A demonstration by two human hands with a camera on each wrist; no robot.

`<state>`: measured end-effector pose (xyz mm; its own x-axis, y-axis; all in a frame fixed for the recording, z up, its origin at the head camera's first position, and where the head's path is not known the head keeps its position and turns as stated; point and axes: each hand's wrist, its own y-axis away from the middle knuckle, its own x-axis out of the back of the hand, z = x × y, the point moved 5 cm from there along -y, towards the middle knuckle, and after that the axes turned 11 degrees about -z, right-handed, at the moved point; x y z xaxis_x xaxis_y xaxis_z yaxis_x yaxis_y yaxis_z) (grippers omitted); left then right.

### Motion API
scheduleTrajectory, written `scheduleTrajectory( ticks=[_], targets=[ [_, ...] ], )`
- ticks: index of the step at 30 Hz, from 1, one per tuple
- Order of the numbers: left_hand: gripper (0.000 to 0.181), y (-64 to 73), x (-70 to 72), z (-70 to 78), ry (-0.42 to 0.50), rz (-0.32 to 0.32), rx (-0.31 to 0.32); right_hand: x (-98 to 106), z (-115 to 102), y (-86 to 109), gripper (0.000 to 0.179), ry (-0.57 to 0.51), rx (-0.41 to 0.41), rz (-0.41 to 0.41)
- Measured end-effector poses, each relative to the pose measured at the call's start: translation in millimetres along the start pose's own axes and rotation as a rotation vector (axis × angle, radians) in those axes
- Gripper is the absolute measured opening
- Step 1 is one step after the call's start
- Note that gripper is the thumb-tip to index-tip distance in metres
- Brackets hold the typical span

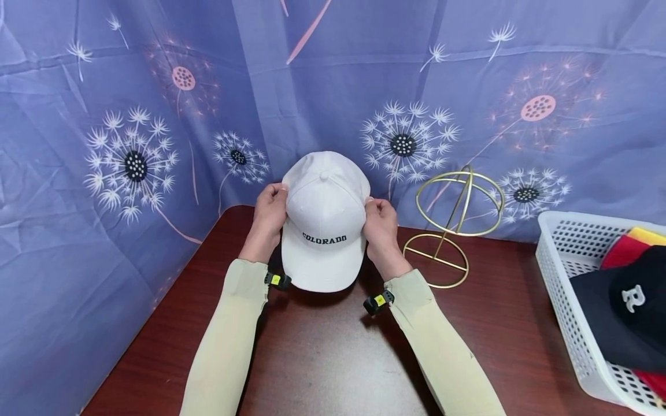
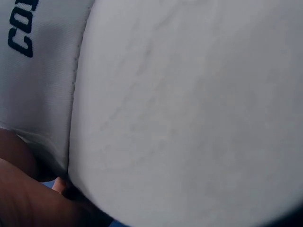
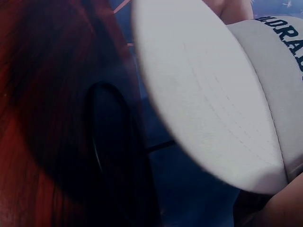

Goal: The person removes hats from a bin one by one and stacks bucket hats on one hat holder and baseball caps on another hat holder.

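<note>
A white baseball cap (image 1: 325,211) with "COLORADO" in dark letters faces me in the head view, its brim pointing down toward the front. My left hand (image 1: 269,215) grips the cap's left edge, thumb on the outside. On the opposite side, my right hand (image 1: 381,226) pinches the right edge. The brim (image 2: 189,104) fills most of the left wrist view, with part of the left hand (image 2: 28,194) at the lower left. Beneath the cap, the right wrist view shows a dark ring (image 3: 96,153) near the table; what supports the cap's inside is hidden.
A gold wire hat stand (image 1: 441,260) stands bare to the right of my right hand. Farther right, a white perforated basket (image 1: 564,323) holds a black cap (image 1: 632,300) and red and yellow items. A blue dandelion-print curtain (image 1: 322,86) hangs behind the dark wooden table (image 1: 322,358).
</note>
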<state>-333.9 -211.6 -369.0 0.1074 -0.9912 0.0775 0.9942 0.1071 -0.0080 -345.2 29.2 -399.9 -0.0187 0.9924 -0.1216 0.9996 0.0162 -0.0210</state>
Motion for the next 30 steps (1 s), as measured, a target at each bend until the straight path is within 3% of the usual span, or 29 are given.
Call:
scheduleTrajectory(
  ticks=[15, 30],
  targets=[
    [0.041, 2.2, 5.1, -3.1, -0.01, -0.018, 0.012, 2.8, -0.9, -0.3, 0.024, -0.025, 0.023, 0.032],
    [0.044, 2.4, 5.7, 0.6, 0.02, 0.016, -0.006, 5.3, -2.4, -0.2, 0.02, -0.019, 0.058, 0.075]
  ],
)
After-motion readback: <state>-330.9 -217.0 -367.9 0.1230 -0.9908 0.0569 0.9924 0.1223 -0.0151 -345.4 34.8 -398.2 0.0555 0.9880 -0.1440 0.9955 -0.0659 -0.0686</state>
